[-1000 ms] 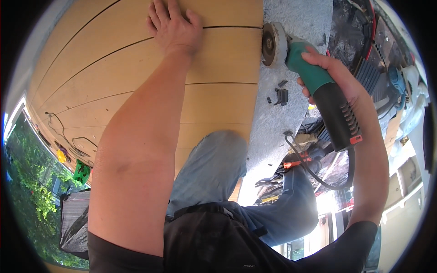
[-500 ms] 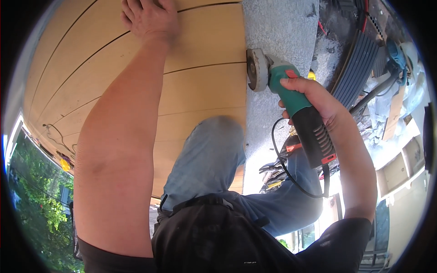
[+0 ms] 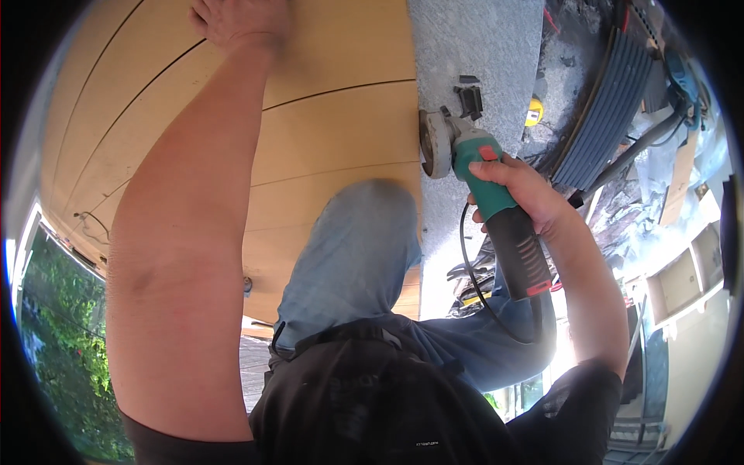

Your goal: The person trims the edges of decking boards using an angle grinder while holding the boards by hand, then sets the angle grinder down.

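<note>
My right hand [image 3: 518,186] is wrapped round the body of a green and black angle grinder [image 3: 504,221], with the thumb along its top near a red switch. The grinder's disc and guard [image 3: 436,143] stand upright at the right edge of tan, grooved boards [image 3: 341,132]. Whether the disc touches that edge I cannot tell. My left hand [image 3: 239,22] lies on the boards at the far left, fingers stretched and partly cut off by the upper border. A black cord [image 3: 469,260] loops down from the grinder's rear.
Small dark offcuts [image 3: 469,101] lie on the grey slab [image 3: 480,39] just beyond the grinder. A yellow tape measure [image 3: 533,112] and a stack of dark ribbed strips [image 3: 608,108] are on the right. My jeans-clad knee [image 3: 368,225] is over the boards.
The grinder has moved nearer to me along the boards' edge, and the dark offcuts now show beyond it. My left hand sits slightly farther up and left in the picture.
</note>
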`<state>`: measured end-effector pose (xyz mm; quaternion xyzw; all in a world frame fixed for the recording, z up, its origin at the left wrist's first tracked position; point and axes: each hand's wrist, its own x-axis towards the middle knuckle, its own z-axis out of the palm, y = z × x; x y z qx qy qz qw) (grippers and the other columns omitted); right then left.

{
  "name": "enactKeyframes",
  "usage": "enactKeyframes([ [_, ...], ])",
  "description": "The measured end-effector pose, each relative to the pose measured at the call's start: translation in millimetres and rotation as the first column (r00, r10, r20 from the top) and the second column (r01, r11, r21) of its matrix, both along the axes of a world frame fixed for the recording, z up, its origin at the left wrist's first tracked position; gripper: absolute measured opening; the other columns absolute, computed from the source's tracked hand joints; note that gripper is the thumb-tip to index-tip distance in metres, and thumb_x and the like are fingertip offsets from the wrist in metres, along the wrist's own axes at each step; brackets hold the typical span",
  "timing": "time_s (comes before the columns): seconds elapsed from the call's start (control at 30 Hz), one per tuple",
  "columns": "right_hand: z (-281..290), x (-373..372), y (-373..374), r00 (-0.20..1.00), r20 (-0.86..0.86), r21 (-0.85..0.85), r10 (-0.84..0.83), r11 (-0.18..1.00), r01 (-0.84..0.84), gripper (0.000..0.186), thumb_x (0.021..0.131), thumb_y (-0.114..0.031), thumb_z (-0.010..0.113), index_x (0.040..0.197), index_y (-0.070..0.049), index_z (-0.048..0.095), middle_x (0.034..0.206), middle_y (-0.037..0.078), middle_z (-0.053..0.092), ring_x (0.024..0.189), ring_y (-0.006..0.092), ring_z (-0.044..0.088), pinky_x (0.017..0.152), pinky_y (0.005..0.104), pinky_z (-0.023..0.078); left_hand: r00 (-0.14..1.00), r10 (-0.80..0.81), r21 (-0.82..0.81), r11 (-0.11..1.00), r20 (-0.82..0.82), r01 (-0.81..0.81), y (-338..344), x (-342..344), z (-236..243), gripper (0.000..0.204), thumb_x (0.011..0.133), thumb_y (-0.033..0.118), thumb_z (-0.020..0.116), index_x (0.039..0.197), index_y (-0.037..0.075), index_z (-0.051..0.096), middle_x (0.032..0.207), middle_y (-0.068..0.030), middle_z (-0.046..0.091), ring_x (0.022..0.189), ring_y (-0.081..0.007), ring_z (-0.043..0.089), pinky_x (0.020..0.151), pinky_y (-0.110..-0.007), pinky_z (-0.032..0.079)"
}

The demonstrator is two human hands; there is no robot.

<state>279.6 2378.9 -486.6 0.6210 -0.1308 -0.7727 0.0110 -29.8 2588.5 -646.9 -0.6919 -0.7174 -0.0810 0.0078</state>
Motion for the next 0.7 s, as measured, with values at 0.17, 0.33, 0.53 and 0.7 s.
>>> enactKeyframes([
  [0.17,-1.5,-0.9,-6.3,1.000,0.014,-0.020,-0.002,1.000,0.003,0.054,0.090,-0.035,0.076,0.130,-0.006,0.053,0.093,0.014,0.066,0.066,0.0222,0.069,0.056,0.0366,0.059,1.000,0.003,0.028,1.000,-0.031,-0.002,3.4,-5.9,-5.2,0.063,0.100,0.036,0.045,0.157,0.012,0.038,0.165,-0.0182,0.032,0.154,-0.0360,0.025,0.125,-0.051,0.018],
  [0.33,-4.1,5.4,31.7,0.999,-0.034,0.112,-0.042,0.993,0.046,0.055,0.090,-0.034,0.076,0.126,-0.001,0.052,0.096,0.015,0.065,0.070,0.0241,0.070,0.060,0.0356,0.060,1.000,0.007,0.003,1.000,-0.023,-0.007,0.4,-2.6,-3.1,0.063,0.100,0.037,0.044,0.157,0.012,0.038,0.165,-0.0176,0.032,0.154,-0.0354,0.025,0.125,-0.051,0.018],
  [0.53,0.3,5.4,45.3,1.000,0.000,0.155,0.015,0.988,-0.015,0.055,0.090,-0.037,0.076,0.125,0.000,0.052,0.097,0.015,0.065,0.072,0.0228,0.070,0.062,0.0348,0.060,1.000,0.004,0.020,1.000,-0.016,-0.004,-0.2,-2.7,-4.3,0.062,0.101,0.036,0.042,0.158,0.013,0.038,0.166,-0.0155,0.031,0.154,-0.0331,0.025,0.126,-0.050,0.018],
  [0.7,-3.0,-3.4,0.7,1.000,-0.007,0.061,0.007,0.998,-0.007,0.056,0.091,-0.035,0.076,0.131,-0.005,0.051,0.097,0.014,0.064,0.068,0.0229,0.069,0.058,0.0353,0.059,1.000,0.014,-0.001,1.000,-0.027,-0.014,-0.6,-2.3,-5.3,0.061,0.101,0.036,0.041,0.157,0.014,0.039,0.166,-0.0152,0.030,0.154,-0.0328,0.025,0.125,-0.049,0.019],
])
